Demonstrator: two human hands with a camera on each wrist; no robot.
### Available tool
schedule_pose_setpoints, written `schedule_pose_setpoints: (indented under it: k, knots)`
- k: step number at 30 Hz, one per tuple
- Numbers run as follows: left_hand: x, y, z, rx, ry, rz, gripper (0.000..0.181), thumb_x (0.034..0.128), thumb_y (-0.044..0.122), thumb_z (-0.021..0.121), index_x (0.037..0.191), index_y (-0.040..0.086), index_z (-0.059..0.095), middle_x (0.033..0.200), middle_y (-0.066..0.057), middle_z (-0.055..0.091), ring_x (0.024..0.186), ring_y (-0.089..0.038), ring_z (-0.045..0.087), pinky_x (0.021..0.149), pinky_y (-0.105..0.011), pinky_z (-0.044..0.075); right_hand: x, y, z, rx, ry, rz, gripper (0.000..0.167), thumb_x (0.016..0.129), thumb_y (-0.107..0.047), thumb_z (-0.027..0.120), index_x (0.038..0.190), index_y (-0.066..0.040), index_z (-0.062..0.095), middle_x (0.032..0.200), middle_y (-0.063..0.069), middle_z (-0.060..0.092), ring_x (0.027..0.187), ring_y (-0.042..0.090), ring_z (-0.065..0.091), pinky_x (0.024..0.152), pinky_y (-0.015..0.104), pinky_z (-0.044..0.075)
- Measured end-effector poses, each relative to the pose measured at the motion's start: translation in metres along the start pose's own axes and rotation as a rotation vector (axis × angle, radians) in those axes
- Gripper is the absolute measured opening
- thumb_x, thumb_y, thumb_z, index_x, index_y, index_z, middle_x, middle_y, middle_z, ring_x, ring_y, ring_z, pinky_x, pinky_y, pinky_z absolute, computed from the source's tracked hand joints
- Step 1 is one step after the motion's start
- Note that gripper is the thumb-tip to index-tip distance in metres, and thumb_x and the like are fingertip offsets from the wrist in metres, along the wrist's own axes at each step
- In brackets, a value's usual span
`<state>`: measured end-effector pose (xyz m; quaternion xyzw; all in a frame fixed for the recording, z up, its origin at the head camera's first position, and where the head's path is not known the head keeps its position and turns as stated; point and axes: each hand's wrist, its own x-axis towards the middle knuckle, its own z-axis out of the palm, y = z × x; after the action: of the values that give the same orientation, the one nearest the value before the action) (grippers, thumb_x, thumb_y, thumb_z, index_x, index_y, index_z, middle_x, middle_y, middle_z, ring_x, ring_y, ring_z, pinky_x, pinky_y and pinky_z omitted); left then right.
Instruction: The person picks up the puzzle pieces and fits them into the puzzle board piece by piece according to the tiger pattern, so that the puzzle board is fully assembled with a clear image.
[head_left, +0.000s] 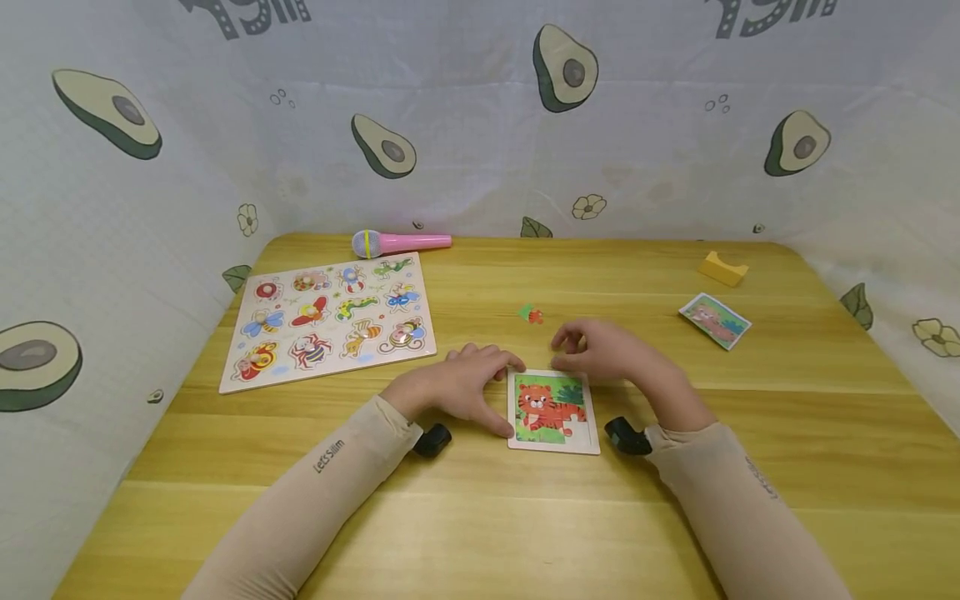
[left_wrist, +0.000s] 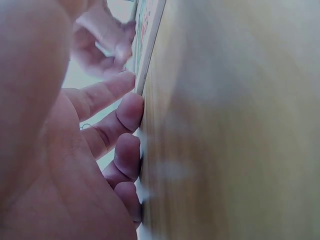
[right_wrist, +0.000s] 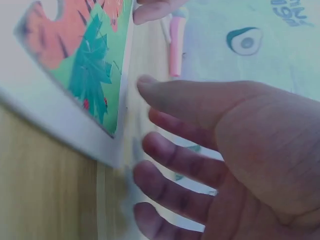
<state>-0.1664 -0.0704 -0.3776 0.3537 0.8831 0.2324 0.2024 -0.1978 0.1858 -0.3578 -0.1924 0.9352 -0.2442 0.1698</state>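
A small tiger jigsaw puzzle (head_left: 551, 408) lies in a pale square tray (head_left: 555, 447); bare backing shows at its lower right. My left hand (head_left: 468, 383) rests at the tray's left side, thumb near the lower left, index finger touching near the upper left corner. In the left wrist view, its fingertips (left_wrist: 129, 150) rest on the table beside the tray's edge. My right hand (head_left: 600, 350) hovers by the upper right corner, fingers loosely bent and holding nothing. Beyond the tray lies a loose green and orange puzzle piece (head_left: 532, 315), perhaps more than one.
An insect peg puzzle board (head_left: 337, 325) lies at the left, with a pink toy microphone (head_left: 408, 242) behind it. At the right are a small picture card (head_left: 715, 322) and a yellow arched block (head_left: 723, 269). A printed curtain (head_left: 465, 100) hangs behind the table.
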Motion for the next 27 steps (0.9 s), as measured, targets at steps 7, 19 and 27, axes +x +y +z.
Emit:
schedule_pose_setpoints:
  k: [7,19,27]
  knots:
    - [0.001,-0.002,0.0,0.004,-0.003,0.005,0.083,0.076,0.052,0.085,0.144,0.023,0.047,0.12,0.009,0.049,0.109,-0.015,0.039,0.094,-0.037,0.031,0.036,-0.002,-0.004,-0.009,0.089,0.061,0.046,0.092,-0.029,0.075,0.128,-0.003,0.062,0.092,0.011,0.055,0.079,0.024,0.05,0.07,0.037,0.041]
    - [0.0,-0.002,0.0,0.0,0.004,0.015,0.084,0.0751,0.053,0.085,0.144,0.023,0.047,0.117,0.009,0.049,0.108,-0.016,0.04,0.092,-0.037,0.032,0.063,-0.008,-0.01,-0.049,0.09,0.094,0.031,0.093,-0.026,0.073,0.116,-0.005,0.068,0.1,0.014,0.064,0.086,0.027,0.056,0.079,0.041,0.046]
    - [0.001,-0.003,0.0,0.011,0.002,0.013,0.085,0.0751,0.055,0.084,0.145,0.023,0.047,0.117,0.01,0.049,0.108,-0.016,0.04,0.092,-0.037,0.032,0.062,-0.004,-0.015,-0.046,0.102,0.066,0.041,0.094,-0.014,0.071,0.133,-0.001,0.063,0.117,0.023,0.062,0.096,0.032,0.056,0.085,0.045,0.047]
